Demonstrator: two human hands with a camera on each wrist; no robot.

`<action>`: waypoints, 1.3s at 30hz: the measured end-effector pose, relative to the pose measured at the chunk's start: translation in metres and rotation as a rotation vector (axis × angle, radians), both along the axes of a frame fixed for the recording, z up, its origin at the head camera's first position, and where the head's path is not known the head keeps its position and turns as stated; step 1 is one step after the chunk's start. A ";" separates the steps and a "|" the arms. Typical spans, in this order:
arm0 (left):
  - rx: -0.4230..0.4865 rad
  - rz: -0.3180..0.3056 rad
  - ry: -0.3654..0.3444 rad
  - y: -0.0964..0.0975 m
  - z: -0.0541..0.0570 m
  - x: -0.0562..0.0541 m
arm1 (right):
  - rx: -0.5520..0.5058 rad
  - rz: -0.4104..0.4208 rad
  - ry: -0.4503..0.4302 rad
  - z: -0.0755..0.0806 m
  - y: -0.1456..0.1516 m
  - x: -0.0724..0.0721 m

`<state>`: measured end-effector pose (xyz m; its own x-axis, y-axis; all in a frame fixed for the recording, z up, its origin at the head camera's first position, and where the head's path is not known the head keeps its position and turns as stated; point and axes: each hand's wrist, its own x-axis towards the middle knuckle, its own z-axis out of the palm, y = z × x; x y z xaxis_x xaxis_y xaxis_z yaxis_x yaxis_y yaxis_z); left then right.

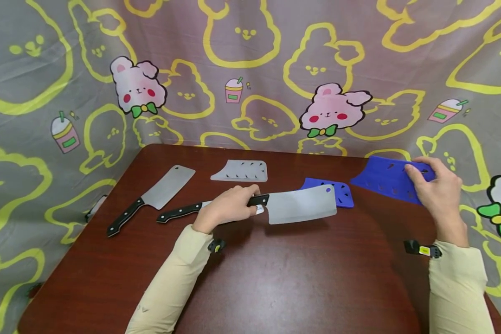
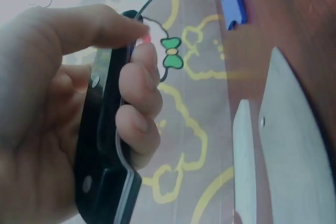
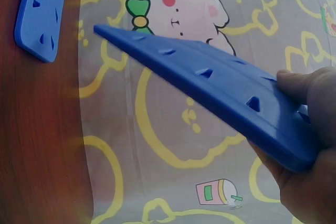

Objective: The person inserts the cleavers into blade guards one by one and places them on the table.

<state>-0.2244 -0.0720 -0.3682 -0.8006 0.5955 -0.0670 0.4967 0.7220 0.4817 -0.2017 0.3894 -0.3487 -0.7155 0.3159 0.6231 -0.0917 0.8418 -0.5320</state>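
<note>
My left hand (image 1: 229,204) grips the black riveted handle (image 2: 107,129) of a cleaver (image 1: 302,206), its broad blade pointing right above the table. In the left wrist view, the fingers curl round that handle. Over at the right, a blue blade cover (image 1: 384,178) with small cut-outs is held up by my right hand (image 1: 440,195), thumb on one face and fingers behind. Its narrower, slanted end points left. Behind the raised cleaver's blade lies a second blue blade cover (image 1: 344,195), partly hidden. Beneath my left hand rests another black-handled knife (image 1: 179,212), mostly covered.
On the left of the brown table (image 1: 300,278) lies another cleaver (image 1: 171,185), its handle toward the near left. A whitish blade cover (image 1: 242,171) with cut-outs lies near the back edge. A patterned curtain (image 1: 271,83) hangs behind and beside the table.
</note>
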 end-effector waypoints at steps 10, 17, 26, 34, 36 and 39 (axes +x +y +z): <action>0.058 0.009 0.067 -0.016 0.006 -0.006 | -0.136 0.111 0.131 0.003 0.002 0.001; 0.084 0.027 0.059 -0.024 0.012 -0.007 | -0.178 0.149 0.093 0.011 -0.006 0.010; 0.208 0.067 0.018 -0.041 0.024 -0.007 | -0.171 0.241 0.145 0.022 -0.020 0.019; 0.254 0.082 0.050 -0.048 0.029 -0.007 | -0.325 0.451 0.236 0.030 -0.028 0.025; 0.248 0.088 0.080 -0.049 0.030 -0.005 | -0.385 0.523 0.257 0.032 -0.032 0.027; 0.251 0.096 0.111 -0.049 0.033 -0.003 | -0.498 0.640 0.283 0.033 -0.036 0.028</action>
<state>-0.2271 -0.1213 -0.3352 -0.8485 0.5032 0.1637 0.4911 0.6337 0.5977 -0.1742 0.3533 -0.3156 -0.6876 0.1888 0.7011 -0.6544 0.2574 -0.7110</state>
